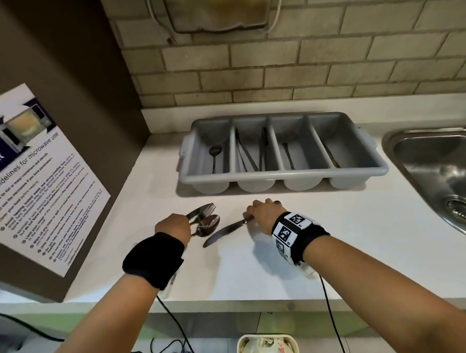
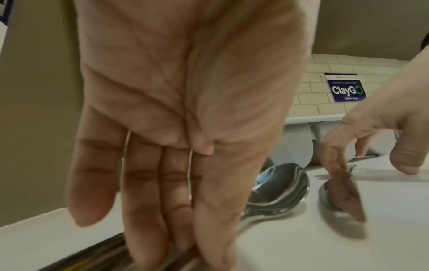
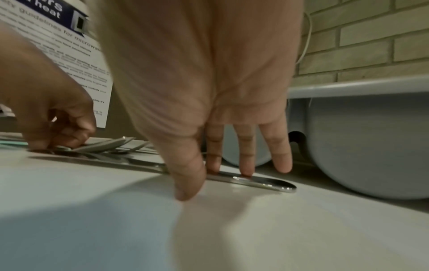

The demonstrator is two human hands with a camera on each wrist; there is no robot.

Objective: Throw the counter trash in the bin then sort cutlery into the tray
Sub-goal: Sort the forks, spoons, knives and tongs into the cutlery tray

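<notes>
Lying flat, shiny steel knife (blade leftward) under right hand.

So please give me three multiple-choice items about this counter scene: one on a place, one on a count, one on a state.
1. Where does the sink lie from the cutlery tray?
A. Left
B. Right
C. In front

2. How many compartments has the tray?
A. Three
B. Four
C. Five

3. What does the right hand do with the table knife?
A. Holds it high over the tray
B. Touches its handle on the counter
C. Nothing, it is far away

Key: 1 B, the steel basin is at the right edge; 2 B, three dividers make four slots; 3 B, the fingertips meet the handle while the knife lies flat.
</notes>
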